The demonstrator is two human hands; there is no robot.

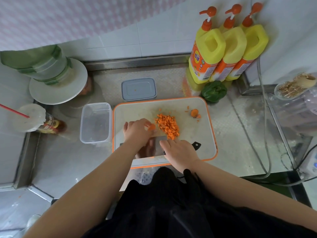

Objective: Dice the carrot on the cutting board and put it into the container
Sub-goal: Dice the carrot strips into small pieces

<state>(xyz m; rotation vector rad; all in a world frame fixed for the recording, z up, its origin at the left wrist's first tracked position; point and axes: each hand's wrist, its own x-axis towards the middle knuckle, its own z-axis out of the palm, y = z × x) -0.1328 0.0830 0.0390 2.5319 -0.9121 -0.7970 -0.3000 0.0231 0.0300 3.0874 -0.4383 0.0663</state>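
A drink cup [32,117] with a red straw and a stack of green-lidded tubs [46,64] are seen at the far left, well apart from the work. The clear container [96,123] is set just beside the left edge of the cutting board [208,134], presumably so the dice can be swept or carried across with little travel; it looks empty. Its lid [139,89] is laid behind the board, out of the way.

On the board, the left hand [137,130] is reached forward with the forearm angled in from the lower left, knuckles up and fingers curled, and a last piece of carrot [151,127] is pinched at the fingertips. It is held close to the pile of diced carrot [167,126], probably to be cut next.

The cleaver [154,148] is laid flat near the front edge of the board, under both wrists. The right hand [178,153] is placed over its handle, fingers bent round it as far as can be made out; the grip itself is partly hidden. A carrot end [194,112] is left apart at the far right of the board. A green pepper [214,91] and three yellow detergent bottles [228,47] stand behind.
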